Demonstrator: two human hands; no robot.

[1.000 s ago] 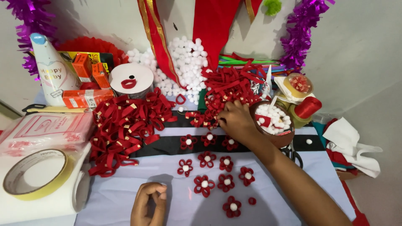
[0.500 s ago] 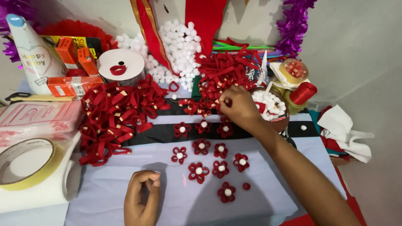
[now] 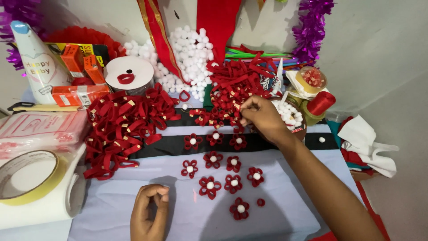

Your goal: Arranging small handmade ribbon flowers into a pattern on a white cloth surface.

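Several red ribbon flowers (image 3: 213, 159) with white pompom centres lie on a pale blue cloth (image 3: 111, 209), some on a black band (image 3: 156, 149). My right hand (image 3: 264, 119) reaches over them to the edge of a heap of red ribbon pieces (image 3: 240, 80). Its thumb and fingertips are pinched on one small red ribbon piece there. My left hand (image 3: 149, 213) rests on the cloth near the front edge with its fingers curled shut. Nothing shows between them. A bowl of white pompoms (image 3: 292, 117) stands just right of my right hand.
A pile of red ribbon loops (image 3: 125, 125) fills the left. Loose white pompoms (image 3: 191, 49), a ribbon reel (image 3: 129, 73), orange boxes (image 3: 80, 95) and a cone hat (image 3: 35, 62) lie behind. A tape roll (image 3: 26, 176) sits front left, a red thread spool (image 3: 321, 103) and white cloth (image 3: 370, 143) right.
My right hand has shifted a little from beside the bowl toward the heap of red ribbon pieces. My left hand stays curled in the same spot.
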